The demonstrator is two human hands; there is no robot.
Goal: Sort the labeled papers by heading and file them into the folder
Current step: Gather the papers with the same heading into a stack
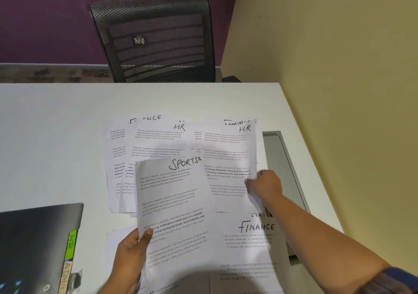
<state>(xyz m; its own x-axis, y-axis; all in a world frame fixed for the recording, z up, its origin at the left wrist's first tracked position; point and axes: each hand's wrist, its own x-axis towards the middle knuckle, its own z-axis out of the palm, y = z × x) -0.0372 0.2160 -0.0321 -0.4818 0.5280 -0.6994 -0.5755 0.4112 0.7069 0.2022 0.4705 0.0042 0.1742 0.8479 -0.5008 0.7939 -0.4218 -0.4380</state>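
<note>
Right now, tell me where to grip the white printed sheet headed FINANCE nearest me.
Pinch its right edge, coming from the right. The white printed FINANCE sheet lies flat, its left side is under the white SPORTS sheet in the left hand, and its right edge seems to overlap the grey tray.

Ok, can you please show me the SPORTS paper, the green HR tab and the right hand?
SPORTS paper point(174, 203): head view, middle of the sheet, on the printed text.
green HR tab point(72, 243): head view, on the handwritten letters.
right hand point(268, 186): head view, back of the hand.
</note>
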